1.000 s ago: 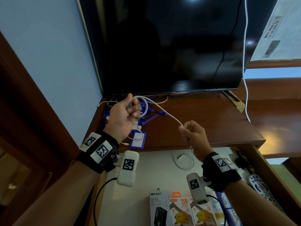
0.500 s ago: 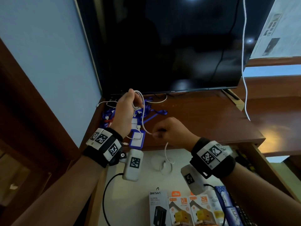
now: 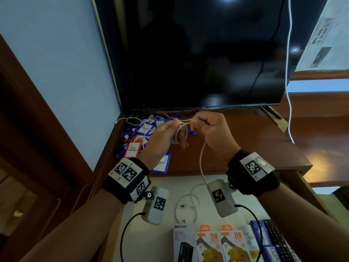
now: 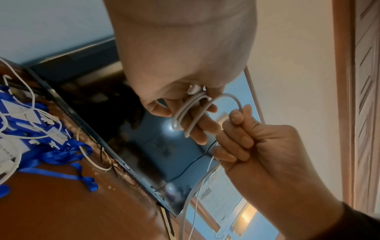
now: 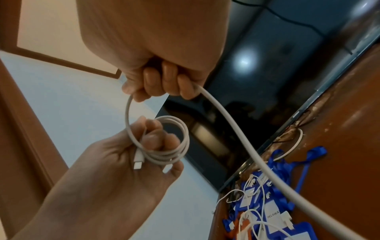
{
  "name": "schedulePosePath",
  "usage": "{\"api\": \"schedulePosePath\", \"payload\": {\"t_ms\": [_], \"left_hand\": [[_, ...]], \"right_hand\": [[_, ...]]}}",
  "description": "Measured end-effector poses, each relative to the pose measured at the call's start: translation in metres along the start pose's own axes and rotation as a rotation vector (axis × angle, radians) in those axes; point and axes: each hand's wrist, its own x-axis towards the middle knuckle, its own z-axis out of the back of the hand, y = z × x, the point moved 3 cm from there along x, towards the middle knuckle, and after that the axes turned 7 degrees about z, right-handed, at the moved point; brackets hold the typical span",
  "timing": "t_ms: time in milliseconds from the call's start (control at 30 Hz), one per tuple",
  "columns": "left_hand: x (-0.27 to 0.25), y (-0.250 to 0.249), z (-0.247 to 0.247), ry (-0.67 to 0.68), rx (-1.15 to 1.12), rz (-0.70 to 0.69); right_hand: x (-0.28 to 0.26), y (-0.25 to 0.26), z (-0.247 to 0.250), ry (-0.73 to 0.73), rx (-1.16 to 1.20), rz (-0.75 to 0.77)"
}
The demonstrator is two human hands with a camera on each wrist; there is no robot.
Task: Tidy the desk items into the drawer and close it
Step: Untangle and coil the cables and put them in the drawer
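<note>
I see my left hand (image 3: 162, 137) raised over the brown wooden desk (image 3: 236, 148), fingers curled through a small coil of thin white charging cable (image 5: 164, 146). My right hand (image 3: 211, 129) is fisted just beside it, gripping the cable's loose run, which trails down into the open white-lined drawer (image 3: 170, 186).

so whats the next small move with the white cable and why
Probably one more wrap: the right hand carries its grip of the white cable round the coil held by the left hand. A few loops already sit on the left fingers, but a long tail hangs into the open drawer, so coiling isn't finished.
</note>
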Motion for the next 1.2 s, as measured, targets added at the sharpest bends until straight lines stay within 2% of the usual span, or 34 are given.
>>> {"api": "schedulePosePath", "payload": {"t_ms": [100, 300, 433, 500, 567, 633, 733, 800, 900, 1033, 1200], "left_hand": [[-0.004, 0.001, -0.002, 0.086, -0.022, 0.031], [-0.011, -0.003, 0.0, 0.12, -0.135, 0.105], [-0.005, -0.002, 0.012, 0.019, -0.242, 0.139], [-0.003, -0.004, 0.022, -0.059, -0.36, 0.17], [-0.004, -0.01, 0.032, -0.141, -0.523, 0.187], [-0.003, -0.014, 0.043, -0.235, -0.651, 0.186], [-0.001, -0.013, 0.057, -0.331, -0.755, 0.153], [-0.001, -0.011, 0.058, -0.343, -0.735, 0.138], [-0.001, -0.008, 0.055, -0.355, -0.572, 0.132], [0.004, -0.007, 0.05, -0.345, -0.337, 0.117], [0.003, -0.005, 0.042, -0.317, -0.085, 0.058]], "right_hand": [[0.003, -0.005, 0.008, -0.039, 0.007, -0.035], [0.003, -0.017, 0.014, -0.022, 0.063, -0.097], [-0.009, -0.037, 0.004, 0.006, 0.301, -0.222], [-0.021, -0.05, -0.002, 0.013, 0.458, -0.329], [-0.033, -0.066, -0.005, 0.011, 0.514, -0.419], [-0.043, -0.078, -0.004, -0.016, 0.413, -0.469], [-0.048, -0.086, 0.002, -0.083, 0.119, -0.422], [-0.047, -0.083, 0.003, -0.072, -0.044, -0.353], [-0.043, -0.066, -0.006, 0.125, -0.151, -0.275], [-0.04, -0.034, -0.021, 0.356, -0.127, -0.203], [-0.031, -0.004, -0.019, 0.394, -0.009, -0.085]]}}
